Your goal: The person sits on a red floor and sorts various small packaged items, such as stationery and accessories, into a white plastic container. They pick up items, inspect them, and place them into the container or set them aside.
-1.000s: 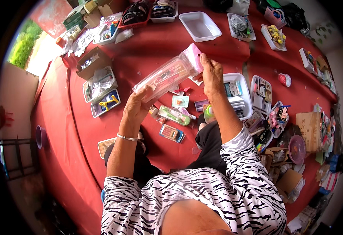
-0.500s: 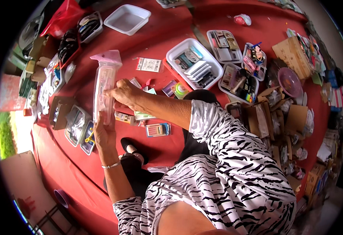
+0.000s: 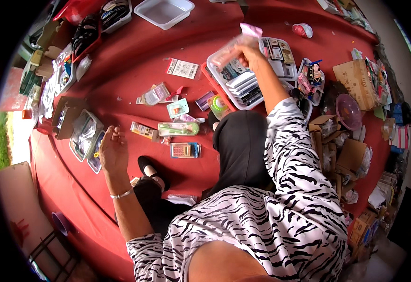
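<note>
My right hand (image 3: 249,54) is closed round a long clear plastic package (image 3: 226,52) with a pink top end, blurred by motion. It is over a white bin (image 3: 222,87) that holds flat silver-white packs (image 3: 241,82) and dark items. Whether the package touches the bin's contents I cannot tell. My left hand (image 3: 114,152) is raised at the left with nothing in it, its fingers loosely bent and slightly apart. Below and between my hands, on the red cloth, are a green-and-clear pack (image 3: 179,129), a calculator-like pack (image 3: 185,150) and a clear plastic case (image 3: 155,95).
Another white bin (image 3: 164,12) stands at the far left. To the right are a tray of boxed items (image 3: 279,55), a pink bowl (image 3: 348,111) and opened cardboard boxes (image 3: 351,157). A cardboard box (image 3: 68,117) and small baskets (image 3: 79,146) sit at the left.
My right hand has carried the clear package from the left across to the white bin. My left hand has let go of it and drawn slightly left. The head view has shifted a little.
</note>
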A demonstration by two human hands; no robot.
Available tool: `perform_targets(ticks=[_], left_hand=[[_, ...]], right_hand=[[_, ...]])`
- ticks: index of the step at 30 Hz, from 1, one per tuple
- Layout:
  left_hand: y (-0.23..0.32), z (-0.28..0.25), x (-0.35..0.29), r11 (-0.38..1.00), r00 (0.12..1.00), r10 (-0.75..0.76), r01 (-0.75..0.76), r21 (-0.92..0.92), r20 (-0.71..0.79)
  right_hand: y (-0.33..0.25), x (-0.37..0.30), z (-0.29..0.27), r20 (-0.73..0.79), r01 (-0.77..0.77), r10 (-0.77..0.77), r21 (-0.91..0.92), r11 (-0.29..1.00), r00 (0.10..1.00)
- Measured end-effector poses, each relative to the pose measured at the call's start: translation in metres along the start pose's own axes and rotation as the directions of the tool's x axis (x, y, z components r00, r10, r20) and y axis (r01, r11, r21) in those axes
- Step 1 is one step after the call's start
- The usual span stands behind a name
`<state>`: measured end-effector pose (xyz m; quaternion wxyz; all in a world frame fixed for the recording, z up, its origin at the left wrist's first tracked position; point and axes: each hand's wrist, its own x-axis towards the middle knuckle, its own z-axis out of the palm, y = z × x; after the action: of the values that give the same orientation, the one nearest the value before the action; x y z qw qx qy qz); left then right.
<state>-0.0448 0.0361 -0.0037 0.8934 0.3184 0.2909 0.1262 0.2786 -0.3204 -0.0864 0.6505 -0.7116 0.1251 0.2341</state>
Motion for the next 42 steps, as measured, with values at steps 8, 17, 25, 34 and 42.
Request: perform_targets(ticks=[8,17,25,34,42], left_hand=[[-0.006,-0.005,0.001,0.998,0.999,-0.005,0.007,0.056,-0.037],[-0.014,0.004,0.005,0.986,0.993,-0.042,0.058,0.155,-0.109],[-0.022,0.014,0.007,0.965,0.993,-0.077,0.096,0.246,-0.086],[-0.027,-0.002,0.005,0.967,0.985,-0.033,0.074,0.244,-0.167],[0.003,-0.005,0.012,0.982,0.995,0.081,-0.089,0.164,0.057]], right_hand=[[0.110,0.054,-0.028,-0.163,-0.284,0.277,-0.026,0.958,0.947],[0.085,0.053,-0.007,-0.208,-0.104,-0.197,-0.893,0.437,0.958],[0.131,0.067,0.012,0.113,0.123,-0.074,-0.979,0.160,0.991],[0.136,0.035,0.019,0.330,0.492,-0.377,-0.425,0.760,0.866],[0.108,0.082,0.031,0.224,0.357,-0.480,-0.911,0.206,0.848]])
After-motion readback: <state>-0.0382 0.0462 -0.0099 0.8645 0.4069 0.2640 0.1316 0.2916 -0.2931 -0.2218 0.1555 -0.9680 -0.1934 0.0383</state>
